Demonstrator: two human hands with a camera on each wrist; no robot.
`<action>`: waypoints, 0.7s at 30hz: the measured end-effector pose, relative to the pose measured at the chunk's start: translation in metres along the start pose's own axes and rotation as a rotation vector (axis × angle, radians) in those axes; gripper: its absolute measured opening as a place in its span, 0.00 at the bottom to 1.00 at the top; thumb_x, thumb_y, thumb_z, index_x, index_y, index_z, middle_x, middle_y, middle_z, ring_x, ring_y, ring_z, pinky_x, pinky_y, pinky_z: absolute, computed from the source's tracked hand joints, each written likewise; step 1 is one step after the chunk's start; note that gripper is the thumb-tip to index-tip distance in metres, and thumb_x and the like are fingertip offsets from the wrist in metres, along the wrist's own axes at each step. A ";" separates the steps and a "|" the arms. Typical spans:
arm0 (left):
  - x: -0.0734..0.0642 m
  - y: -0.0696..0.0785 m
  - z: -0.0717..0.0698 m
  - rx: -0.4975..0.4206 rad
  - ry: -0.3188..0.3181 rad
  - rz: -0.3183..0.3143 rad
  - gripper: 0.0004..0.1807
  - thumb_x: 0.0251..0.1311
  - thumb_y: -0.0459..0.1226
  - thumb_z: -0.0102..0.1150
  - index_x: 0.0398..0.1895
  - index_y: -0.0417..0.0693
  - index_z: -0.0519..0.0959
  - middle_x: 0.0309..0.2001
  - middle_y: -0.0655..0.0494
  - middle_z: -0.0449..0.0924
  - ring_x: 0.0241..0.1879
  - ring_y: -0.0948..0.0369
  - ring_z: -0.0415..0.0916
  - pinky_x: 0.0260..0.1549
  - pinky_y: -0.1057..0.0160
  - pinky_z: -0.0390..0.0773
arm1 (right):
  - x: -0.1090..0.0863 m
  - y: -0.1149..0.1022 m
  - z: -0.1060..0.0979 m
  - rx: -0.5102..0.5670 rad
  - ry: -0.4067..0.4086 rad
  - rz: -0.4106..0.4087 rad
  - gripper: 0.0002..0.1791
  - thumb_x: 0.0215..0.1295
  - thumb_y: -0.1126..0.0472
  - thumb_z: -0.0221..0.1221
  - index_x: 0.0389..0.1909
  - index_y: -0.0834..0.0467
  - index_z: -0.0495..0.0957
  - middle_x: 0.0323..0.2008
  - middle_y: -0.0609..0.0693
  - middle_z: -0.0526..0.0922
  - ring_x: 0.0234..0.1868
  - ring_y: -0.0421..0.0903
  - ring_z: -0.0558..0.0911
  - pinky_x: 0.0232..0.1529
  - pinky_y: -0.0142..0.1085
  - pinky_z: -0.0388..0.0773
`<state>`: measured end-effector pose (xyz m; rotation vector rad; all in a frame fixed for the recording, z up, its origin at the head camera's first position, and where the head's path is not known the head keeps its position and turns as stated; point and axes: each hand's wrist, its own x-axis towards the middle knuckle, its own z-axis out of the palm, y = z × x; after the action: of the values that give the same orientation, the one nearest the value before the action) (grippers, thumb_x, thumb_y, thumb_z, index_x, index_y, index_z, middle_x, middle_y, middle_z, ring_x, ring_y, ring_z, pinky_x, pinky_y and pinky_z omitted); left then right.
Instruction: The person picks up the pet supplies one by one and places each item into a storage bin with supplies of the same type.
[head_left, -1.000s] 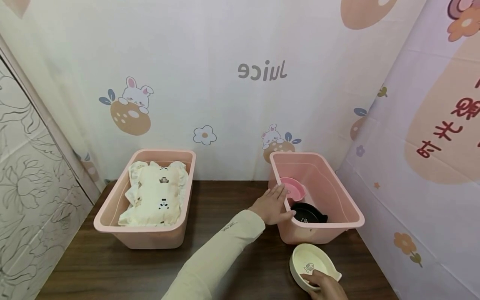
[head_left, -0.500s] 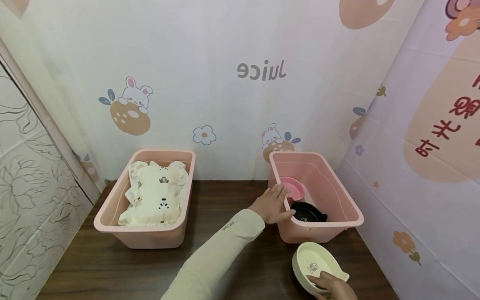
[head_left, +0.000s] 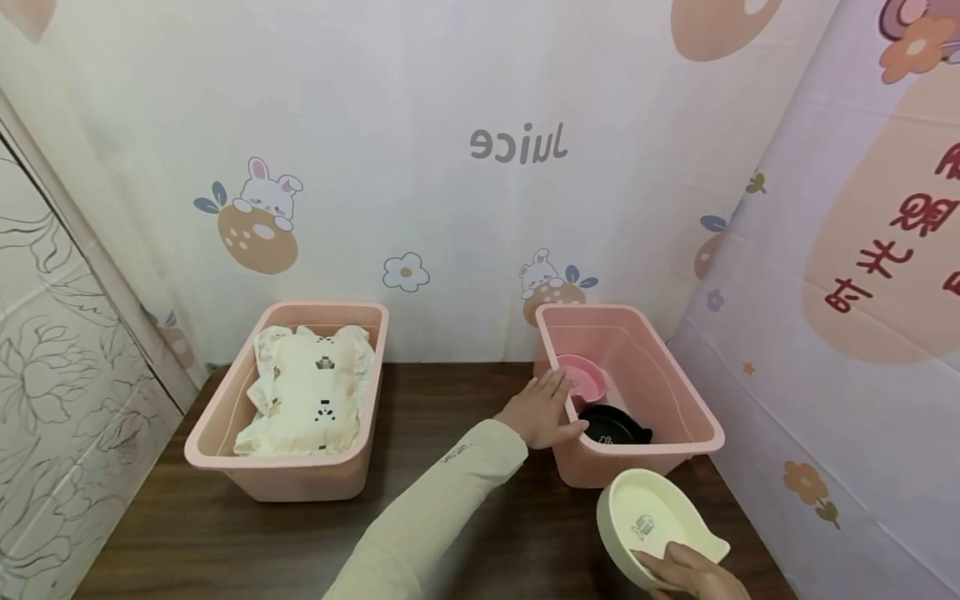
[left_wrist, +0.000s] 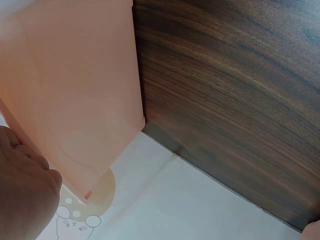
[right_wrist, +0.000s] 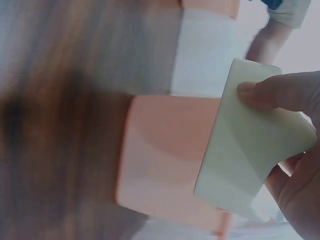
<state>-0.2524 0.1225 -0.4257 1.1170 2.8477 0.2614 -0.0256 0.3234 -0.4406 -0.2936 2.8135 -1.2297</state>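
In the head view a cream bowl [head_left: 656,512] with a pointed spout and a fish print inside hangs tilted just above the table. My right hand [head_left: 693,575] pinches its near wall; in the right wrist view the thumb presses the outside. At the right-hand pink tub [head_left: 678,408], my left hand [head_left: 536,414] rests on the left rim with its thumb spread apart. Two more bowls lie inside that tub: a pink one [head_left: 583,377] and a black one [head_left: 615,427], each partly hidden by the rim.
A second pink tub [head_left: 315,479] stands at the left, with a frilled cream pillow [head_left: 311,396] in it. Dark wooden table [head_left: 450,383] lies between the tubs. A printed cloth wall [head_left: 420,183] closes off the back, and another rises along the right side.
My right hand has raised the cream bowl off the table and carried it slightly right, tipping it more. The left hand stays on the tub's rim. The view has shifted slightly.
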 end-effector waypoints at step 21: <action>0.000 0.001 0.001 0.011 0.008 -0.015 0.45 0.66 0.65 0.33 0.77 0.49 0.44 0.77 0.54 0.39 0.76 0.59 0.38 0.71 0.61 0.47 | 0.044 -0.037 -0.051 -0.490 0.451 -0.709 0.29 0.71 0.40 0.43 0.39 0.56 0.87 0.26 0.35 0.68 0.28 0.25 0.60 0.22 0.17 0.59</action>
<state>-0.2522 0.1233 -0.4265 1.0993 2.8666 0.2503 -0.0699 0.3274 -0.3776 -1.2730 3.5322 -0.6790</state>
